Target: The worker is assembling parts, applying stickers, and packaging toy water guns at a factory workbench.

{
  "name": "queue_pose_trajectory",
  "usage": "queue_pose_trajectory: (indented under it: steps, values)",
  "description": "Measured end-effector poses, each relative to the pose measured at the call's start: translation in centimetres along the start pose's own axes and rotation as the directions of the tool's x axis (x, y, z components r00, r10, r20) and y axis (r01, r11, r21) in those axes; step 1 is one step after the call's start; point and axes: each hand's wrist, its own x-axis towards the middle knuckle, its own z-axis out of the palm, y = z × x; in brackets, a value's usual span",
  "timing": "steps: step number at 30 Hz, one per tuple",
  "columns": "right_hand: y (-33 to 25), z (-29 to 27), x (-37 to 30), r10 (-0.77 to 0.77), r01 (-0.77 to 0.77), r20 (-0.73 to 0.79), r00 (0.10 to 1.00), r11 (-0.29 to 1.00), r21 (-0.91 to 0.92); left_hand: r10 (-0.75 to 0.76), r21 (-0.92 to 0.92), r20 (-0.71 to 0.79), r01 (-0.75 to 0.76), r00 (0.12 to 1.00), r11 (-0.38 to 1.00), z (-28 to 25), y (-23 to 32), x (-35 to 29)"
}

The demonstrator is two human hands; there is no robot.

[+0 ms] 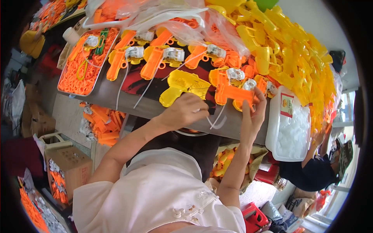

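Note:
A yellow toy-gun shell half [178,86] lies on the dark table, just beyond my left hand [186,109]. The fingers of that hand are drawn together in a pinch; whatever they hold is hidden. Close to them, a thin white tube [221,121] curves over the table edge. My right hand [254,110] grips an orange toy-gun part [237,93] between thumb and fingers. Clear-and-white mechanisms [236,74] show beside it. Farther left stand several orange toy-gun assemblies [152,64], some trailing white tubes.
A metal tray [59,88] of small orange rings stands at the left. Yellow shells [287,50] are heaped at the right, behind a white tub [272,134] of translucent pieces. Plastic bags [175,31] lie at the back. Another person [311,171] sits at the far right.

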Motion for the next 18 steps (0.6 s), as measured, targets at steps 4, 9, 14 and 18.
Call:
queue_pose_trajectory:
  steps: [4, 9, 14, 18]
  values:
    - [-0.3, 3.1, 2.4, -0.371, 0.384, 0.104, 0.923, 0.866, -0.319, 0.006, 0.007, 0.064, -0.007, 0.998, 1.0, -1.1, 1.1, 1.0]
    - [0.1, 7.1, 0.2, -0.781, 0.859, 0.363, 0.508, 0.488, -0.153, -0.872, -0.836, 0.114, 0.521, 0.476, 0.175, -5.4, 1.0, -0.6]
    - [-1.2, 9.9, -3.8, -0.763, 0.906, 0.601, 0.237, 0.396, 0.146, -0.858, -0.715, 0.22, 0.675, 0.464, 0.182, -4.6, -3.0, -4.8]
    - [1.8, 7.6, -8.5, -0.478, 0.54, 0.316, 0.819, 0.83, -0.144, -0.849, -0.747, 0.303, 0.661, 0.434, 0.071, -5.5, -1.4, -3.2]
